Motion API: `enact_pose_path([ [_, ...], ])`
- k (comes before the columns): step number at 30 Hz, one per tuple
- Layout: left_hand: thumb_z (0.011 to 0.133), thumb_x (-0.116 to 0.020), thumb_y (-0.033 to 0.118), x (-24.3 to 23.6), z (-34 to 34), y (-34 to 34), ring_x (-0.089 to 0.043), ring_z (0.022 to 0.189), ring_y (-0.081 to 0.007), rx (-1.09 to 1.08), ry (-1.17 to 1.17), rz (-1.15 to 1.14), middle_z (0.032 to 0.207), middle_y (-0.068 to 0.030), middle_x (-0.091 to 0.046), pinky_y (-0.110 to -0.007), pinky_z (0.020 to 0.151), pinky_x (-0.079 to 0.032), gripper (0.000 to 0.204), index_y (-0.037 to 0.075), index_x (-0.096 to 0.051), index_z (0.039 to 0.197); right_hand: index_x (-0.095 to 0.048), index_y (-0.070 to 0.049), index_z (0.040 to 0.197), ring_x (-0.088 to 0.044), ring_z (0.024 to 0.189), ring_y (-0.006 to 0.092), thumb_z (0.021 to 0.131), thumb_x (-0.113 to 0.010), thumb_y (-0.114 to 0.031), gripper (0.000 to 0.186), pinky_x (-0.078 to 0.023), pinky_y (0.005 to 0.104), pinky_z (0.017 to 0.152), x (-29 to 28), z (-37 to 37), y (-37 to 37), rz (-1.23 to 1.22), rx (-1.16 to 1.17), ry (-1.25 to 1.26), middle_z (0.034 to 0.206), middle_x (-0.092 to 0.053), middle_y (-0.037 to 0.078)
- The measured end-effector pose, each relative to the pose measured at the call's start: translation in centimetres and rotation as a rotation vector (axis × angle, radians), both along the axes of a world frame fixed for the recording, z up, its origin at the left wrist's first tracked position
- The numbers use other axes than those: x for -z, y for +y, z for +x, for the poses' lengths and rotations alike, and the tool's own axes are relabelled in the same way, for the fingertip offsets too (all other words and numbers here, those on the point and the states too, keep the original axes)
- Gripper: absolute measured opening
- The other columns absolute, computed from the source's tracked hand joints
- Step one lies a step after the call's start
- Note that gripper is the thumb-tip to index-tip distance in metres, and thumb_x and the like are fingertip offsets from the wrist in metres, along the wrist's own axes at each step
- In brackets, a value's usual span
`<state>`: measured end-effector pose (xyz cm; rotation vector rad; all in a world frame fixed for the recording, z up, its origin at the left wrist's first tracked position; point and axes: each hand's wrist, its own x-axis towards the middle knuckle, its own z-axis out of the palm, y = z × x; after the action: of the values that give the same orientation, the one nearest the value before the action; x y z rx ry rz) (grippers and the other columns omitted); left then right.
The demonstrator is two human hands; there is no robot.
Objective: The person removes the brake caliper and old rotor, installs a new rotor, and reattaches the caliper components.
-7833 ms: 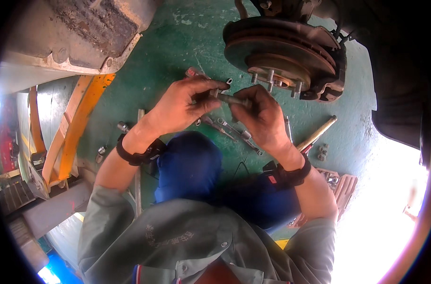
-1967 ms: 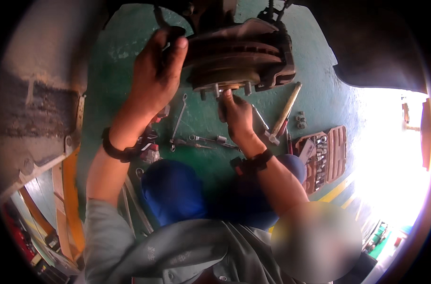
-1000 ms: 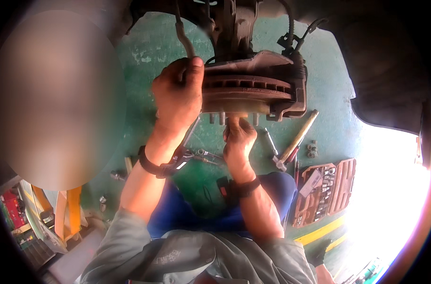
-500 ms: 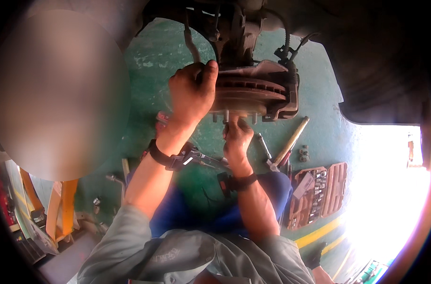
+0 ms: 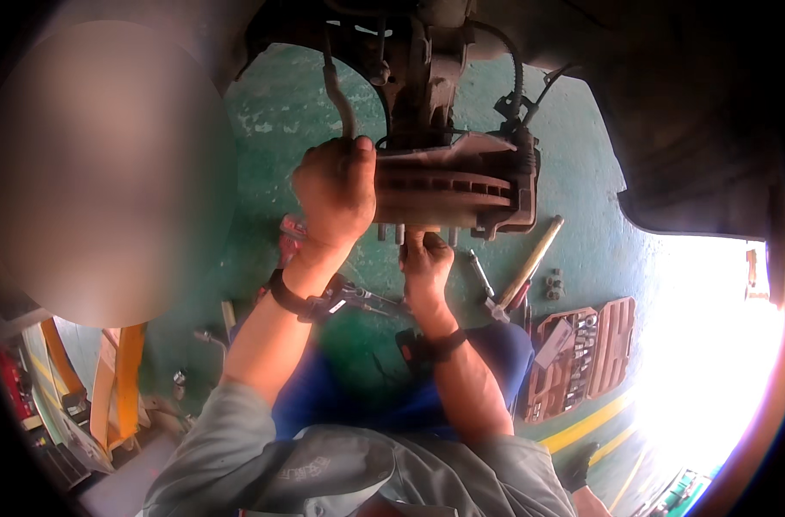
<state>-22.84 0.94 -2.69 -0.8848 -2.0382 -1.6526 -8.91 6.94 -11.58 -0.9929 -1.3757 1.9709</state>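
A rusty brake disc hangs in front of me under the vehicle, with a brake caliper at its right side. My left hand is closed at the disc's left edge, thumb upward; its fingertips are hidden. Behind that hand, a bent rod runs up to the suspension. My right hand reaches up to the front centre of the disc, fingers bent against the wheel hub, between the wheel studs. What lies within the right hand's grip is mostly covered.
On the green floor lie a wooden-handled hammer, a ratchet, several nuts and an open brown socket case. A red power tool is behind my left forearm. A dark fender overhangs the right. Orange stands stand left.
The disc, caliper and knuckle sit lower in the picture, toward me and slightly left. Both hands have moved down with the disc and keep their places on it.
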Motion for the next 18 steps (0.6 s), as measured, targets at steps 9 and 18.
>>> enact_pose_path([
  [9,0.092,-0.059,0.027,-3.0,1.3,-0.5,-0.051,0.05,-0.0347,0.072,-0.255,-0.117,0.058,-0.0205,-0.053,-0.039,0.051,-0.04,0.037,-0.001,-0.059,0.069,-0.055,-0.003,0.068,-0.044,0.049,0.0069,0.095,-0.062,-0.044,0.049,-0.031,0.025,0.044,0.7,-0.5,0.3,0.068,0.042,0.057,0.057,-0.05,-0.001],
  [18,0.087,-0.061,0.022,0.8,0.8,-0.2,-0.061,0.067,-0.0387,-0.087,-0.073,0.014,0.07,-0.0174,-0.065,-0.044,0.064,-0.048,0.026,0.001,-0.066,0.074,-0.06,0.0,0.077,-0.047,0.052,0.007,0.097,-0.06,-0.041,0.045,-0.034,0.0246,0.047,1.1,-0.1,-0.4,0.105,-0.016,0.008,0.063,-0.053,-0.001],
])
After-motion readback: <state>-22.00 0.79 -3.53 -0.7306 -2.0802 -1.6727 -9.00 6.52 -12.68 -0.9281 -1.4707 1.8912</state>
